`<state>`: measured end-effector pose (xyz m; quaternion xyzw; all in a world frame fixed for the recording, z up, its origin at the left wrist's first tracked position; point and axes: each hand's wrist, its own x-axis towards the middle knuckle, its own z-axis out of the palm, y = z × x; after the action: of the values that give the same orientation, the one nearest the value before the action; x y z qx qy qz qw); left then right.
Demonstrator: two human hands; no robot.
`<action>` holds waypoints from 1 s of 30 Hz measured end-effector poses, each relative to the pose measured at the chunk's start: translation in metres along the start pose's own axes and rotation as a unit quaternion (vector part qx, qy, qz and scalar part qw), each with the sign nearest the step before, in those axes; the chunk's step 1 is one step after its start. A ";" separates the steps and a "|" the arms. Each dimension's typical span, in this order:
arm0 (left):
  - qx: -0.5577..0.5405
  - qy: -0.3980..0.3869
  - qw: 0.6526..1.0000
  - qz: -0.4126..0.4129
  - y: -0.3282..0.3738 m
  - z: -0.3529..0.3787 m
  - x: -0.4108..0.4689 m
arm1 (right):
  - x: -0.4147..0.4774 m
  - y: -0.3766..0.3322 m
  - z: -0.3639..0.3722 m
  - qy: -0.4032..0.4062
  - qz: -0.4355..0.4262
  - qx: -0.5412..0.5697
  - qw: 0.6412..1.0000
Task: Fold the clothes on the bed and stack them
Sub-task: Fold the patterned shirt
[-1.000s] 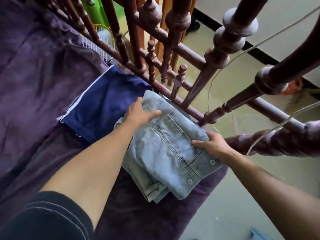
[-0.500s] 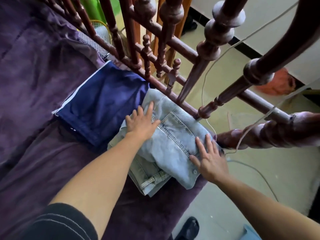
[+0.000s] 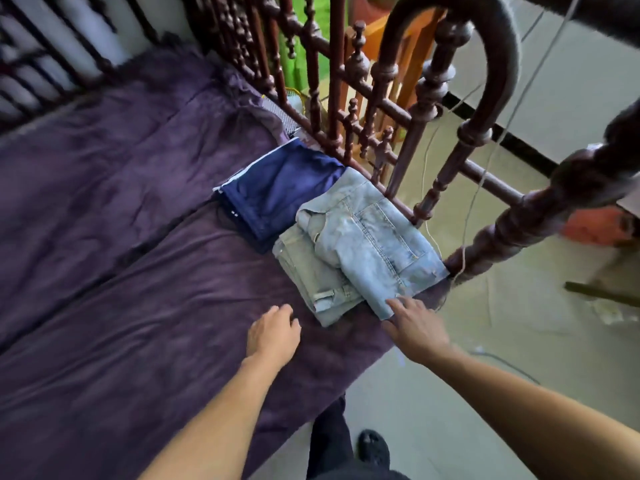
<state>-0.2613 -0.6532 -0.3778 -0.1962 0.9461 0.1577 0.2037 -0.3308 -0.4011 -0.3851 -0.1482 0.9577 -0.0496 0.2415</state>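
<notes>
The denim jacket hides most of the jeans beneath; the bed runs off the left edge.

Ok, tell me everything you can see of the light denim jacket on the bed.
The denim jacket is pale, faded blue with stitched seams and a chest pocket. It lies folded on folded pale jeans, at the bed's edge beside the wooden rail. Fingertips of the right hand reach its near corner.

Folded denim jacket lies on jeans beside navy garment.
</notes>
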 end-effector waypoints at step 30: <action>-0.120 0.144 0.912 -0.365 -0.564 0.010 -0.558 | -0.323 -0.612 0.157 -0.007 -0.474 -0.091 0.876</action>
<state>0.4562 -0.9704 -0.2595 -0.5714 0.8016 0.1551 0.0833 0.1750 -0.8879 -0.2766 -0.6061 0.7713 -0.0694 0.1816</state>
